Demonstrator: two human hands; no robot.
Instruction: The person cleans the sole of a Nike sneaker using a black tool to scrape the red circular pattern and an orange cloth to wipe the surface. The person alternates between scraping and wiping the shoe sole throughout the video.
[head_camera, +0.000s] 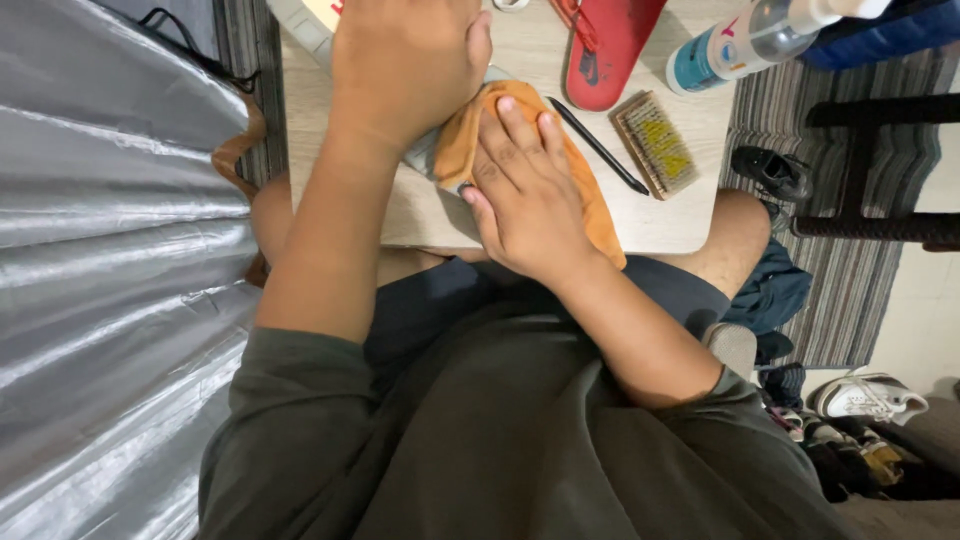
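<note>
My right hand (525, 190) presses an orange cloth (462, 140) against a grey object (425, 152) near the front edge of a small wooden table (400, 215). Most of that grey object is hidden under my hands and the cloth. My left hand (405, 60) rests on top of it, fingers curled over it, with the thumb touching the cloth. The cloth trails out under my right wrist toward the table's edge.
A red shoe sole (610, 50), a black pen (598, 145), a wooden brush (655, 143) and a spray bottle (745, 40) lie on the table's right side. Silver sheeting (110, 260) fills the left. Shoes (865, 395) and a black stool (870, 170) sit on the striped rug at right.
</note>
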